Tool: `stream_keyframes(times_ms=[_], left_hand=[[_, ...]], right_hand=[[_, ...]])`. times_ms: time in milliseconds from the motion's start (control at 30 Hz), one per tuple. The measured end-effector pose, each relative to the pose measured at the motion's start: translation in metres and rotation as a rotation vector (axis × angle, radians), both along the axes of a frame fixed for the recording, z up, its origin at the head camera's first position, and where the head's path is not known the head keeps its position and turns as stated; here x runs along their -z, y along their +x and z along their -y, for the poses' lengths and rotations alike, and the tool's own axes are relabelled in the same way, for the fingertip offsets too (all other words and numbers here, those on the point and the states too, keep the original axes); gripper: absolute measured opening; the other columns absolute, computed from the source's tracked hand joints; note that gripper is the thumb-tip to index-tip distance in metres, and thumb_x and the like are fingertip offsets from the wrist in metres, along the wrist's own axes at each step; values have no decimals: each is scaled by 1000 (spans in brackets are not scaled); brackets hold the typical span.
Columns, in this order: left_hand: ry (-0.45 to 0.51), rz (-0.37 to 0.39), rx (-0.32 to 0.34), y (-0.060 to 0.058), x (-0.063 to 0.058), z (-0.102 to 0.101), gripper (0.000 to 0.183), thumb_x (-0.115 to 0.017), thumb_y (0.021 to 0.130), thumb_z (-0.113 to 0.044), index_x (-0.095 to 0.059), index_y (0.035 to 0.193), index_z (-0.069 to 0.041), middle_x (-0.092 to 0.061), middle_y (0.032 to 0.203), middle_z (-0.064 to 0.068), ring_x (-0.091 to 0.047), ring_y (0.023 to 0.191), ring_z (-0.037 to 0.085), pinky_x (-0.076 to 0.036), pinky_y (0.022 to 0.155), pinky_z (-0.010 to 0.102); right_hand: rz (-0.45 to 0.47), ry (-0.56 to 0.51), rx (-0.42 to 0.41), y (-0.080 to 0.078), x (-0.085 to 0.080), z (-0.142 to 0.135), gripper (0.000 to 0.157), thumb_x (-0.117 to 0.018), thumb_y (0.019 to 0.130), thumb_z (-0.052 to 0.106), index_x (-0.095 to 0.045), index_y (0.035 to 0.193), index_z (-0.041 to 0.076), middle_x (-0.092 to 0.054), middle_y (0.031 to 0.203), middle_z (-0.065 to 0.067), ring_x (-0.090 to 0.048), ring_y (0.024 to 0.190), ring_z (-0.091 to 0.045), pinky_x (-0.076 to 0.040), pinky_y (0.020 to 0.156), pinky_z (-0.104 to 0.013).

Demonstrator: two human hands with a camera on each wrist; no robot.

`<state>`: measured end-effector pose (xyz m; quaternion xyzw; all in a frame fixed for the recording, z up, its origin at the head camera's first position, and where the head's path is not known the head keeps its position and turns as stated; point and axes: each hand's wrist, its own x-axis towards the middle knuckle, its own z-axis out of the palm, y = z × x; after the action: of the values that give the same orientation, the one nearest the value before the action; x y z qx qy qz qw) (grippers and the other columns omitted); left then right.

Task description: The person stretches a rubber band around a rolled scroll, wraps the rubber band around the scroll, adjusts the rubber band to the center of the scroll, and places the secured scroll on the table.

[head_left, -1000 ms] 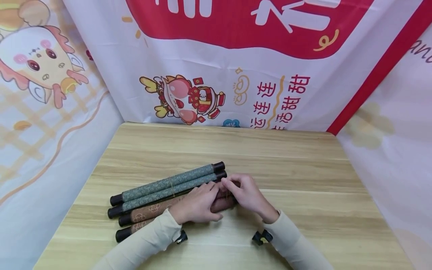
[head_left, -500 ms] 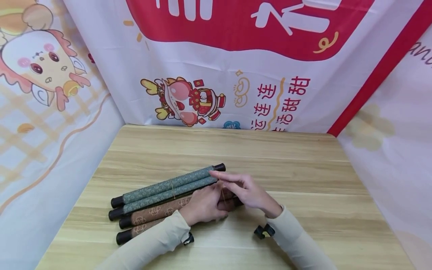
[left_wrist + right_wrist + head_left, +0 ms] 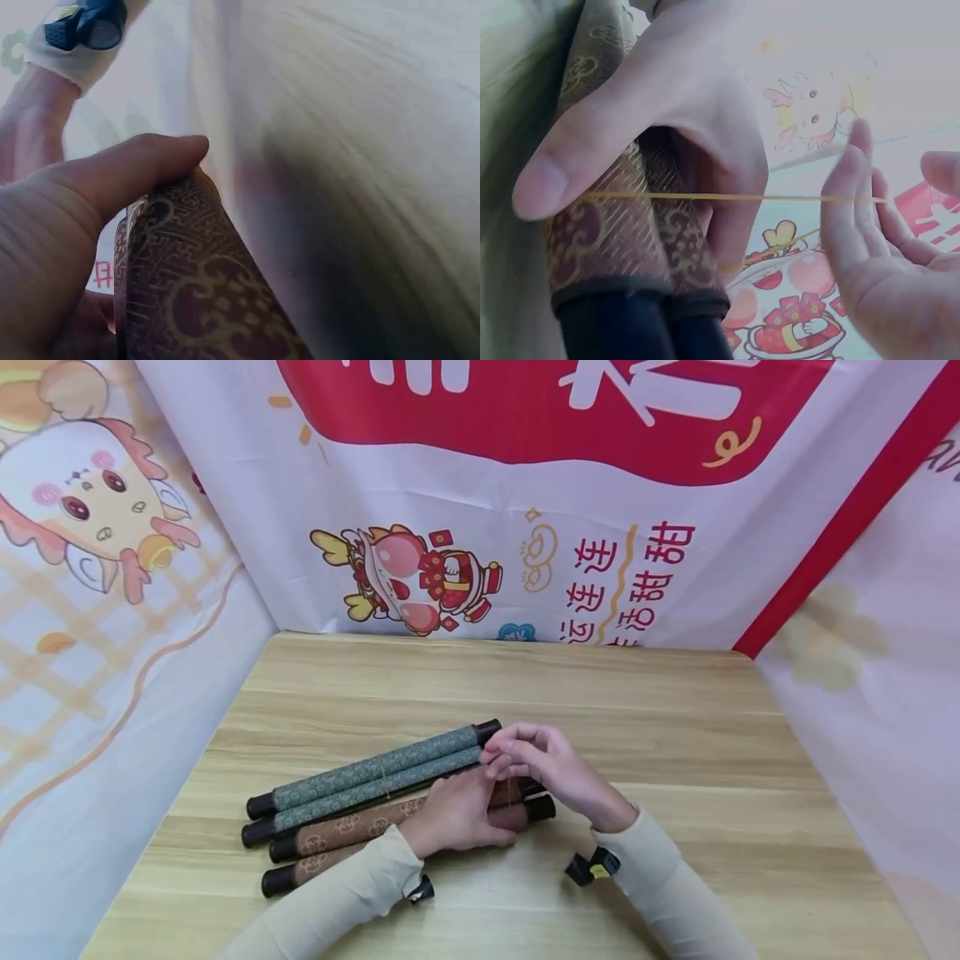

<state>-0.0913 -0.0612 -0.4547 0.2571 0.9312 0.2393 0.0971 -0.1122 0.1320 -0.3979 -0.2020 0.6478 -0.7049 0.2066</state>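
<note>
Two brown patterned scrolls with black end knobs lie side by side on the table. My left hand grips them from above near their right end, its thumb along the near side. A thin yellow rubber band passes around this pair and is pulled out tight to my right hand, whose bent fingers are hooked in it. Just behind lie two blue-green scrolls with black knobs, with a thin band around their middle. My left hand hides the brown scrolls' middle.
The wooden table extends past the scrolls on both sides. A white and red printed cloth hangs at its back edge, and more printed cloth hangs at the left. Black wrist cameras sit on both cuffs.
My right hand first worked at the brown scrolls' right end, then reached over it with straighter fingers. Now it is lifted with the band stretched, and the scrolls' right knobs show. My left hand shifted slightly right.
</note>
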Motion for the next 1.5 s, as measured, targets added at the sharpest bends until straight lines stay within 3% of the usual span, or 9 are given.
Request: stream_keyframes(times_ms=[200, 333, 433, 567, 700, 800, 1000, 1200, 1500], left_hand=[[172, 73, 59, -6, -9, 8, 96, -88, 75, -60, -45, 154, -25, -66, 143, 1, -64, 128, 22, -58, 93, 51], [322, 180, 177, -11, -17, 16, 95, -89, 79, -49, -41, 157, -23, -61, 148, 1, -60, 133, 20, -53, 109, 45], [388, 251, 310, -13, -18, 20, 71, -90, 80, -39, -53, 139, -21, -61, 140, -2, -59, 128, 15, -50, 111, 36], [398, 337, 464, -13, -15, 22, 55, -89, 83, -33, -59, 128, -25, -61, 138, -9, -56, 130, 7, -46, 114, 31], [377, 383, 584, -12, -12, 19, 72, -87, 86, -31, -53, 149, -30, -53, 155, -14, -45, 147, 5, -35, 126, 32], [347, 329, 645, -11, -10, 17, 81, -86, 88, -33, -46, 159, -26, -48, 162, -12, -41, 151, 6, -32, 128, 30], [329, 173, 596, -9, -11, 16, 76, -87, 85, -37, -52, 151, -23, -59, 151, -9, -52, 141, 4, -44, 120, 30], [343, 17, 542, -7, -18, 21, 62, -85, 85, -44, -55, 138, -28, -68, 130, -13, -62, 120, -1, -57, 101, 30], [358, -65, 469, -6, -32, 25, 61, -87, 82, -40, -55, 132, -28, -77, 107, -16, -62, 83, -4, -45, 69, 12]], right_hand=[[78, 9, 15, -8, 2, -4, 25, -51, 109, 20, -65, 93, 8, -68, 84, 4, -57, 68, -7, -51, 65, -20], [120, 49, -53, -11, 3, -8, 31, -48, 111, 24, -63, 88, 9, -64, 77, 3, -51, 64, -7, -43, 61, -20], [111, 129, -95, -13, 4, -12, 38, -45, 112, 27, -63, 85, 8, -61, 73, 3, -48, 60, -7, -40, 59, -20], [102, 203, -142, -12, 7, -15, 43, -45, 113, 30, -61, 80, 7, -56, 66, 5, -43, 55, -7, -37, 55, -20], [101, 199, -183, -9, 7, -13, 43, -48, 111, 30, -57, 75, 8, -52, 62, 6, -39, 52, -6, -34, 53, -21], [58, 217, -199, -6, 3, -13, 44, -51, 110, 29, -53, 71, 9, -48, 59, 8, -37, 51, -6, -33, 51, -21], [-59, 253, -170, -3, -8, -20, 47, -55, 109, 26, -43, 67, 8, -40, 55, 9, -35, 50, -6, -33, 51, -22], [-279, 198, -171, -4, -16, -35, 38, -60, 104, 10, -49, 67, 7, -44, 58, 6, -38, 52, -4, -32, 50, -20], [-525, 200, -273, -15, -17, -65, 18, -71, 94, 2, -60, 88, 15, -57, 80, -5, -56, 78, -15, -51, 78, -31]])
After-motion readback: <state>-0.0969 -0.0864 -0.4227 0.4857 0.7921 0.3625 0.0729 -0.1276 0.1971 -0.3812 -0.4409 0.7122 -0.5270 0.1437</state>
